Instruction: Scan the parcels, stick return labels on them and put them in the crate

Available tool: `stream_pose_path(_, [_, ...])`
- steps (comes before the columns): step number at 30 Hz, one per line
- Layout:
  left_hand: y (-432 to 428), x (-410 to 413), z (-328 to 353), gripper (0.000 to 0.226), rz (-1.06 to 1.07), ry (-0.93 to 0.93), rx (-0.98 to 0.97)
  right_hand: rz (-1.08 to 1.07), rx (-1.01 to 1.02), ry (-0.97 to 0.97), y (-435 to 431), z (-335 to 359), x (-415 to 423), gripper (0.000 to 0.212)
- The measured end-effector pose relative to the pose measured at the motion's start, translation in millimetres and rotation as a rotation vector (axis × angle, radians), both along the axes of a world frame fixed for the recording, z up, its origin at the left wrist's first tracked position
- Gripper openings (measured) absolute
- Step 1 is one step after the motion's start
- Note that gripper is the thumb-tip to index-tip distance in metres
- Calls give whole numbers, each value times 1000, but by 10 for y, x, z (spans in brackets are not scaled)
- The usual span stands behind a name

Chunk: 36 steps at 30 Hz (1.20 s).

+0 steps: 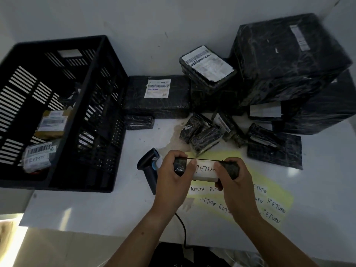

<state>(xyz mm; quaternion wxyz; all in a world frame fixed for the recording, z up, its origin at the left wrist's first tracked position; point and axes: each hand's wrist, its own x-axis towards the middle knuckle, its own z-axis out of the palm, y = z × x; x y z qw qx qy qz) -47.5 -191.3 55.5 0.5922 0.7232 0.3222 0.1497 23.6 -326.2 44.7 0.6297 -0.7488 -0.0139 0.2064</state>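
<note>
A small black-wrapped parcel (pixel 230 168) hangs just above the table, held at both ends. My left hand (pixel 171 174) grips its left end and my right hand (pixel 234 182) its right end. Both thumbs press on a white RETURN label (pixel 204 168) on its face. Under my hands lies a yellow sheet of RETURN labels (pixel 273 203). The black barcode scanner (pixel 149 166) lies on the table just left of my left hand. At the left stands the black slatted crate (pixel 100 105), holding a brown parcel (pixel 52 123) and a parcel marked RETURN (pixel 37 157).
Several black-wrapped parcels are piled at the back right: a flat one with a white label (pixel 157 95), a big box (pixel 285 56), small ones (pixel 204 135) and a flat square one (pixel 275 151). The scanner's cable (pixel 184 228) runs off the table's front edge.
</note>
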Motion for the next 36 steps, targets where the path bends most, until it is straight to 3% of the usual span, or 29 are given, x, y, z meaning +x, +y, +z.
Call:
stream_pose_path(5, [-46,-14,-44,4,-22,-9,-26,30,1,8,-84,35,-11,15])
stream_pose_path(10, [56,-40,69,13,-103,16,22,21,78,81,-147,52,-40,8])
stream_pose_path(17, [719,-333,613,34,-170,-17,366,-68,226,154,157,301,-84,7])
stream_pose_path(23, [1855,-823,1089,22,-98,3,702,-75,365,287,760,640,-131,23])
stream_pose_path(25, [2370,-1028,1134,14,-10,10,735,-87,399,312,1045,743,-189,25])
stream_pose_path(30, [3654,-1437,1146,24,13,147,836,-35,438,333,1842,967,-415,24])
stream_pose_path(36, [4928,-1566,1101,36,18,201,865,44,329,205,2779,1188,-637,20])
